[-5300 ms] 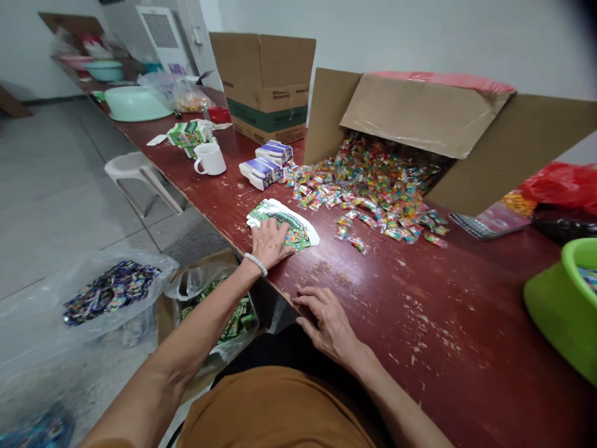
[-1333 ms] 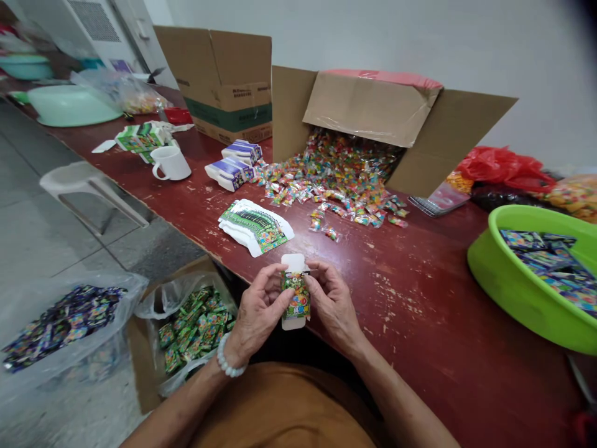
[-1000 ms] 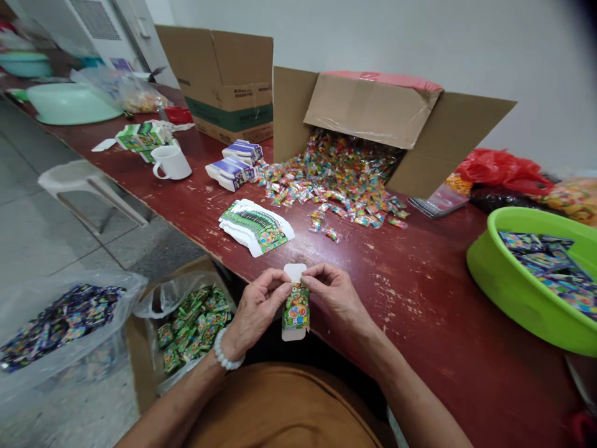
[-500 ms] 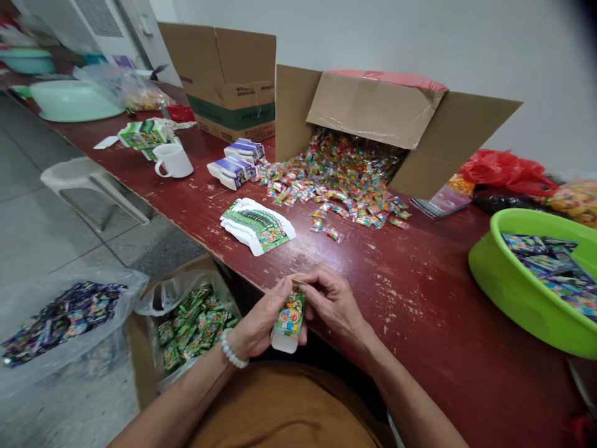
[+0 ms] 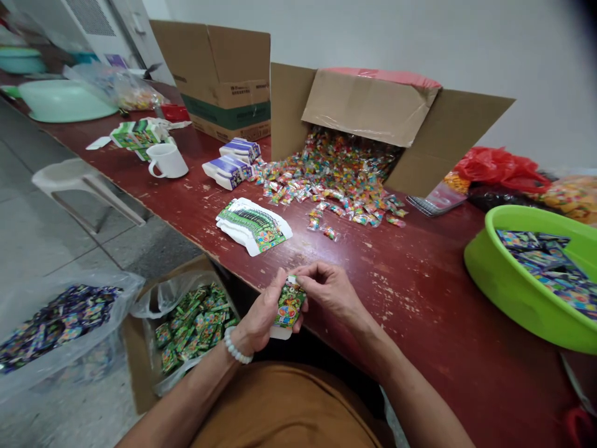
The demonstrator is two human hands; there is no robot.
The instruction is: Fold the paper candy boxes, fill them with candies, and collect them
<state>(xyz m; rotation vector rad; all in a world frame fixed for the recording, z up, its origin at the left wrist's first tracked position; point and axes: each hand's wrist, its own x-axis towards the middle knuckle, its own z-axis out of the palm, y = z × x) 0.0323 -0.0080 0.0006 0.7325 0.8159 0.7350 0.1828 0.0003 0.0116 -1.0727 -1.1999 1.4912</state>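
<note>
A small green printed candy box [image 5: 290, 305] is held over the table's near edge, a white flap showing at its lower end. My left hand [image 5: 265, 311] is wrapped around the box, thumb along its left side and fingertips showing at the right. At the box's upper end, my right hand [image 5: 329, 286] pinches the top flap between thumb and finger. Just beyond my hands lies a fanned stack of flat green cartons [image 5: 254, 227]. Loose wrapped candies [image 5: 326, 202] spill across the table from a tipped cardboard box [image 5: 368, 109].
A white mug [image 5: 168, 160] and purple cartons [image 5: 231, 168] stand left of the candies. A green basin [image 5: 494, 292] with packets is at right, scissors [image 5: 576, 386] nearby. Below left are a carton of green packets [image 5: 196, 326], a bag of purple packets [image 5: 65, 317] and a stool [image 5: 84, 177].
The candy box has tilted, so its printed face shows more and its lower flap less. My right fingers have shifted at its top end. The whole view has moved slightly.
</note>
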